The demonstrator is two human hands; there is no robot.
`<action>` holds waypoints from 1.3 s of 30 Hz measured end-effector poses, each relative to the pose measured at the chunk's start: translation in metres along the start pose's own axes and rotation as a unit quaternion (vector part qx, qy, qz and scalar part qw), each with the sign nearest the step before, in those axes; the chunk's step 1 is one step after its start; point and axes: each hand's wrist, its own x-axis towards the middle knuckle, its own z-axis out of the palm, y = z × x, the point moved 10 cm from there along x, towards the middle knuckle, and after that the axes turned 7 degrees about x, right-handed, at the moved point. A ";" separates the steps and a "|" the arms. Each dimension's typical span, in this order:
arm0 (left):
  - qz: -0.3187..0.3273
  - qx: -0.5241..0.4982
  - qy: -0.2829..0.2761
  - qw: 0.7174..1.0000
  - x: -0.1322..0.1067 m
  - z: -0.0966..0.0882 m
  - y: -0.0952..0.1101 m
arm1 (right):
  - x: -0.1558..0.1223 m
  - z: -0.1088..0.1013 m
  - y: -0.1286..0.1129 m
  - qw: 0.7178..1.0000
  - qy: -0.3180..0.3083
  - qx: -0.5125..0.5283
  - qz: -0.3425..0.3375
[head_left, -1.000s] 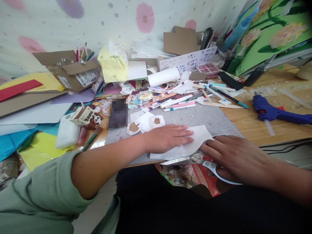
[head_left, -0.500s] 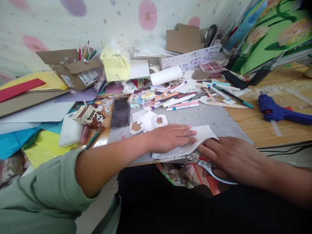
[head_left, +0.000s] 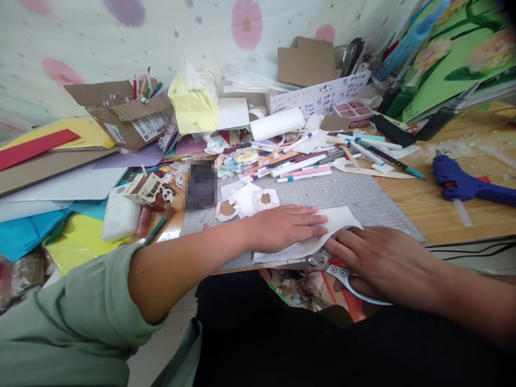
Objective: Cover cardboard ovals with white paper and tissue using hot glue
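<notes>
My left hand [head_left: 288,228] lies flat with fingers stretched out, pressing a white sheet with a dimpled texture, like a paper towel [head_left: 342,217], at the table's front edge. My right hand [head_left: 373,258] has its fingers wrapped round the handles of a pair of scissors [head_left: 341,271]. The blades point left along the sheet's near edge, partly under it; how far apart they are I cannot tell. The sheet's right corner curls up against my right fingers. Underneath is a grey cutting mat [head_left: 363,196]. Just beyond my left hand sit white paper pieces with brown centres [head_left: 245,201].
Markers [head_left: 304,174] and pens lie heaped behind the mat, near a white paper roll [head_left: 278,124]. A blue glue gun [head_left: 459,180] rests at the right. On the left are a small panda carton [head_left: 151,191], a brush [head_left: 159,226], coloured sheets and a cardboard box [head_left: 129,115].
The view has shifted slightly, moving the background a little to the right. The sheet's right corner bulges a bit more beside my right fingers. Both hands stay nearly in place.
</notes>
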 end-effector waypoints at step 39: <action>-0.066 -0.017 0.137 0.988 -0.016 -0.038 -0.014 | -0.038 -0.052 0.065 0.983 0.144 -0.005 0.118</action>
